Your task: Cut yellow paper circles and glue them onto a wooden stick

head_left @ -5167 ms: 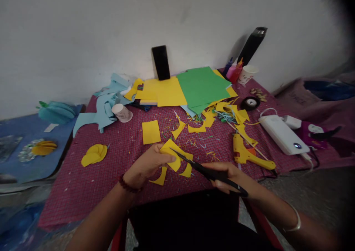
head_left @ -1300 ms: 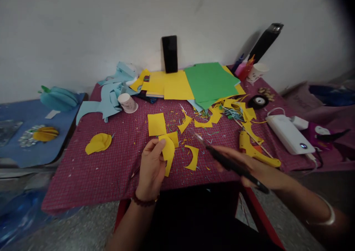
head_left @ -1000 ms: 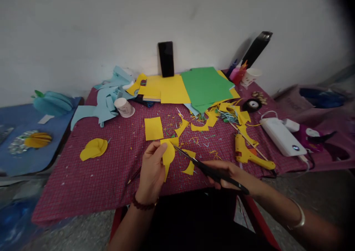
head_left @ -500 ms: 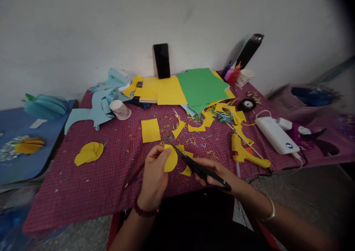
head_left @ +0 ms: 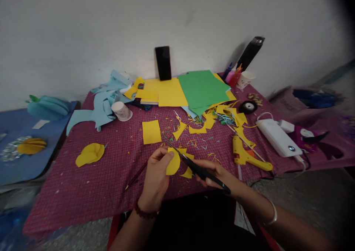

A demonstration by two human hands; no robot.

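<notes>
the strip trailing from the yellow piece [head_left: 173, 164] is gone, so trimming looks further along; your left hand [head_left: 156, 175] clamps it in its fingers over the near table [head_left: 69, 191], your right hand [head_left: 222, 173] grips the scissors [head_left: 194, 166]

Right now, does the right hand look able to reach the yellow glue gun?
Probably yes: the yellow glue gun lies close by, with nothing visible between it and the right hand. But that hand holds black scissors, so it is not free.

A dark red beaded bracelet [head_left: 146, 213] circles the left wrist [head_left: 149, 200], a slim pale bangle [head_left: 275, 213] the right forearm [head_left: 251, 200], with black clothing [head_left: 194, 223] between.
</notes>
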